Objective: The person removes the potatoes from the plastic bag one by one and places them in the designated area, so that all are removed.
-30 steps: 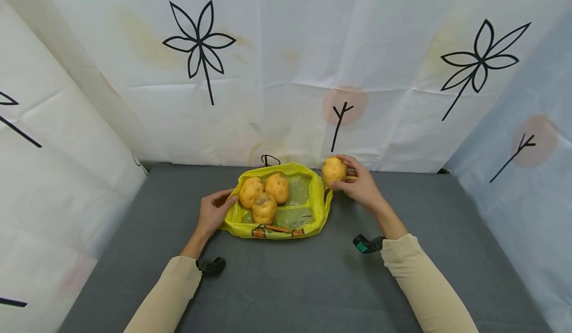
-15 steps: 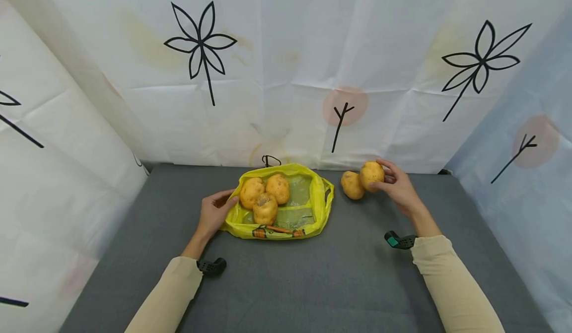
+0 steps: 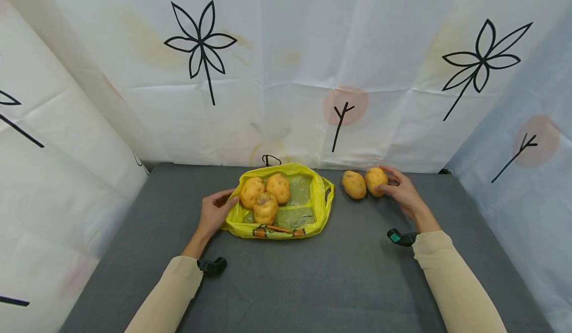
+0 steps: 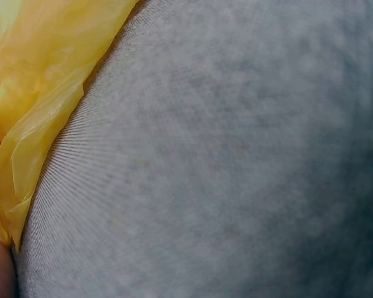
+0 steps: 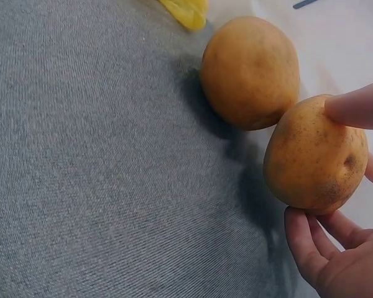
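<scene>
A yellow plastic bag (image 3: 323,206) lies on the table with its mouth spread wide, and 3 potatoes (image 3: 265,209) sit at its left side. My left hand (image 3: 213,213) pinches the bag's left rim between thumb and fingers; the left wrist view shows just a little of that hand beside the yellow plastic (image 4: 43,93). To the right of the bag, my right hand (image 3: 402,191) holds a potato (image 5: 314,158) between thumb and fingertips. It is at the table, right beside another potato (image 5: 252,71) that lies there.
The dark grey cloth-covered table (image 3: 290,283) reaches back to a white fabric wall (image 3: 286,75) with printed flowers. More fabric hangs at left and right. Each wrist wears a black band (image 3: 212,267).
My right hand has carried the potato from the bag's right edge rightward and down to the table, beside the other potato. The left hand stays at the bag's rim.
</scene>
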A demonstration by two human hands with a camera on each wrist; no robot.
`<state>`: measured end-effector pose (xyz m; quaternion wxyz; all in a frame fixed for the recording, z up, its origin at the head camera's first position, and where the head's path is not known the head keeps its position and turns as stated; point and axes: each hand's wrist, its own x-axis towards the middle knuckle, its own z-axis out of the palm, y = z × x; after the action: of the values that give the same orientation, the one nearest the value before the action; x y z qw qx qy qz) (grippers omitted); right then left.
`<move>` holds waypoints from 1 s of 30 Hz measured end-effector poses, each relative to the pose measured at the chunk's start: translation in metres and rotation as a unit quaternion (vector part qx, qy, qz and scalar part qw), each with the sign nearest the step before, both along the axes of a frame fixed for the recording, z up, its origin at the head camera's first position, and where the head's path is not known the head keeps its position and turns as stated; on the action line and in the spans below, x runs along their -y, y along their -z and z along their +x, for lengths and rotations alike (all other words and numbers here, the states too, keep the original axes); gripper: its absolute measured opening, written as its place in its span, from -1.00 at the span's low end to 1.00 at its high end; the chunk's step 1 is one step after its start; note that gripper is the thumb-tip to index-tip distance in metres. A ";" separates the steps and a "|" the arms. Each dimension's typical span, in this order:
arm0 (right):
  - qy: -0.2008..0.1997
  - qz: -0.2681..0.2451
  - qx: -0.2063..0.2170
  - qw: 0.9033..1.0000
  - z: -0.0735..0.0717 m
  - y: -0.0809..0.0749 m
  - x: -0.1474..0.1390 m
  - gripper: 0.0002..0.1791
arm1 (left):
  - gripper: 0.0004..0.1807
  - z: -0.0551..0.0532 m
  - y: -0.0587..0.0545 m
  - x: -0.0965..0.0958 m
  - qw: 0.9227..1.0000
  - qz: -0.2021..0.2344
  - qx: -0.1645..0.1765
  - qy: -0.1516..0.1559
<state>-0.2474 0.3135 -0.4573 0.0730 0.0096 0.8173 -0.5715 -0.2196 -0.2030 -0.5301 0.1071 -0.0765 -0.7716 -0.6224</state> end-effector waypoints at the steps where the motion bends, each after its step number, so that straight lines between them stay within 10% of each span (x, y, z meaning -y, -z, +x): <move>1: -0.001 -0.003 0.004 1.000 0.000 0.001 -0.001 -0.09 | -0.66 0.000 0.000 0.000 1.000 0.001 -0.001 0.001; 30: -0.005 0.003 0.013 1.000 -0.002 0.009 0.004 -0.06 | -0.67 -0.001 -0.001 0.000 1.000 0.001 0.009 -0.007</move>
<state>-0.2498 0.3098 -0.4659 0.0861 0.0129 0.8183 -0.5681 -0.2203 -0.2025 -0.5291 0.1051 -0.0652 -0.7727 -0.6226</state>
